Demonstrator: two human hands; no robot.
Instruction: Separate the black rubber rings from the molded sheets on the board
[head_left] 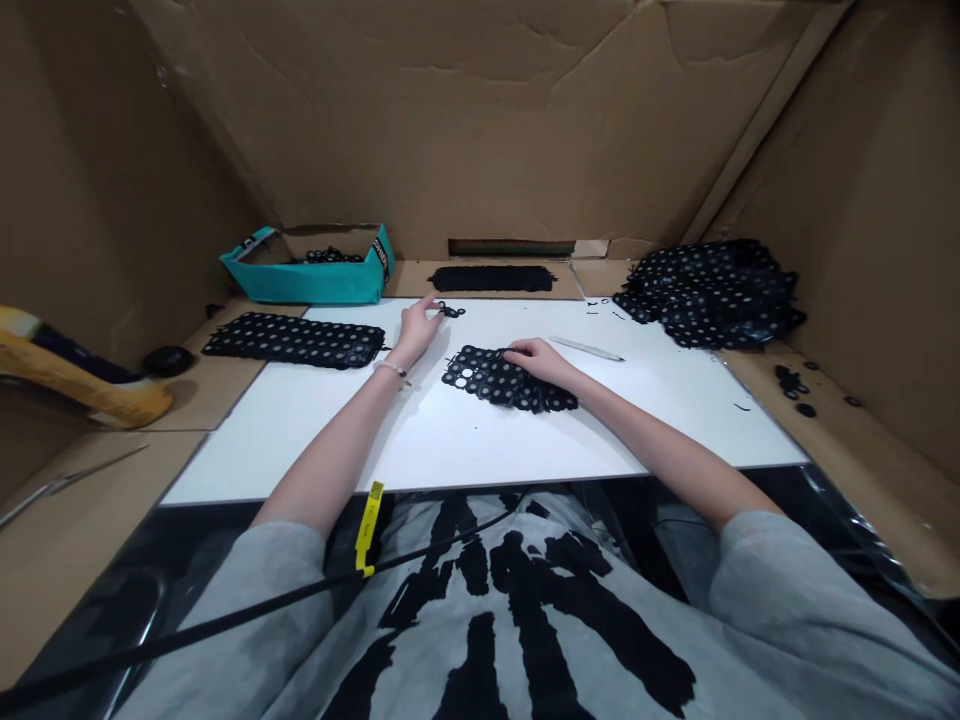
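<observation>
In the teal box (315,284) lie black rings (330,256) — right hand (541,362) pinching a holed sheet (499,384), left hand (418,328) — grip unclear.

Clock centred on white board (420,440): L hand (418,328), approx 11 o'clock, has fingertips at small blk rings (451,311); R hand (546,362), approx 2, rests on holed blk sheet (484,384) mid-board. Grey pen (589,348) also approx 2, just past R hand. Teal box (307,285) w/ more blk bits at 10, dotted strip (296,340) below it, dark strip (491,278) at 12, crumpled pile (709,290) farther out at 2.
</observation>
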